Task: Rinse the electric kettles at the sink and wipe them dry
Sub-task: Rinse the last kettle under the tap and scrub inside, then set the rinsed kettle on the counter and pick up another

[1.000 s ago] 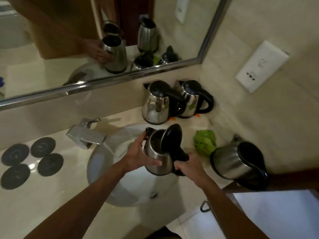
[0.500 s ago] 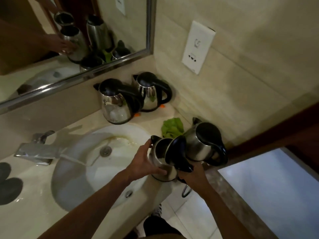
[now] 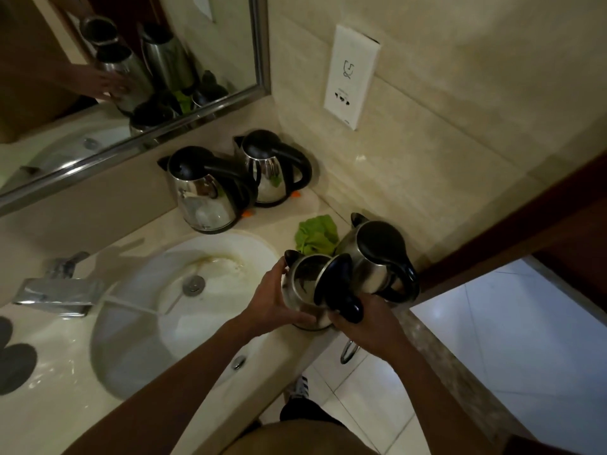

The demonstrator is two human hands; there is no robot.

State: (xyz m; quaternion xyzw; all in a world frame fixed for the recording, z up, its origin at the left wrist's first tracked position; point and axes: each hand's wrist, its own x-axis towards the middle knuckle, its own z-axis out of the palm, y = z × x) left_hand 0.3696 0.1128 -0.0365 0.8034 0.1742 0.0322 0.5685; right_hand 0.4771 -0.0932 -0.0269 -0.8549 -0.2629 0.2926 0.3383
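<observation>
Here a pale counter point(image 3: 49, 382) holds a sink point(image 3: 138, 323) under a mirror point(image 3: 131, 77). At its right edge the left hand point(image 3: 272, 307) cups an open-lidded kettle point(image 3: 303, 290); the right hand point(image 3: 368, 326) grips its handle. The kettle's base is hidden by the hands.

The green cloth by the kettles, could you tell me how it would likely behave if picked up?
The green cloth lies crumpled in soft folds, so it would probably hang limp rather than hold shape. It looks thin, so likely light for its size. Wedged beside the closed kettle, it may drag against it when pulled.
</observation>
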